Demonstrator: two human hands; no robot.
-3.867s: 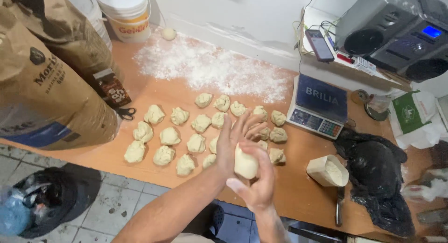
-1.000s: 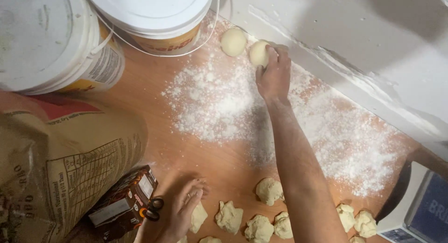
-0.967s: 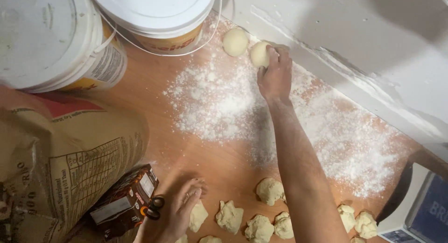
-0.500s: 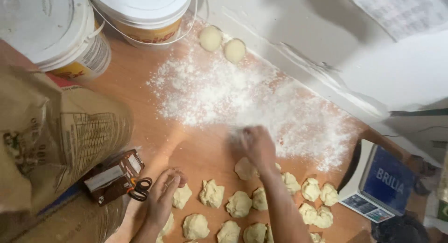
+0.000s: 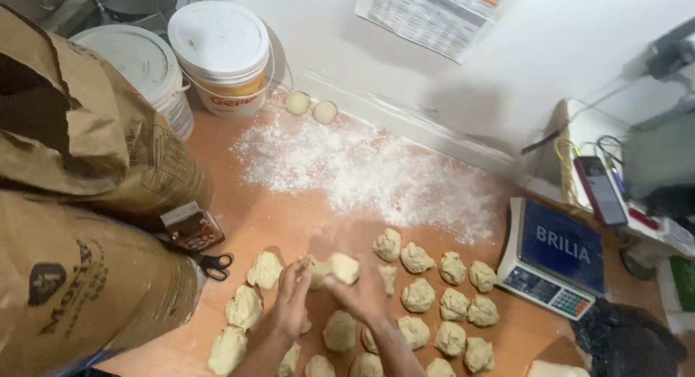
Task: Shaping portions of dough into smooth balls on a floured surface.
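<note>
My left hand and my right hand meet over the wooden table, both closed around one rough dough piece; the hands look blurred. Several uneven dough pieces lie in rows around and under my hands. Two smooth round dough balls sit at the far edge by the wall, beyond a patch of scattered flour.
Big brown paper sacks fill the left side. Two white lidded buckets stand at the back left. Black scissors and a small brown carton lie beside the sacks. A digital scale and a black bag sit at right.
My right hand left a rounded ball by the wall, drew back to the rows and lifted a rough piece. Both hands now hold it together. The view has tilted toward me.
</note>
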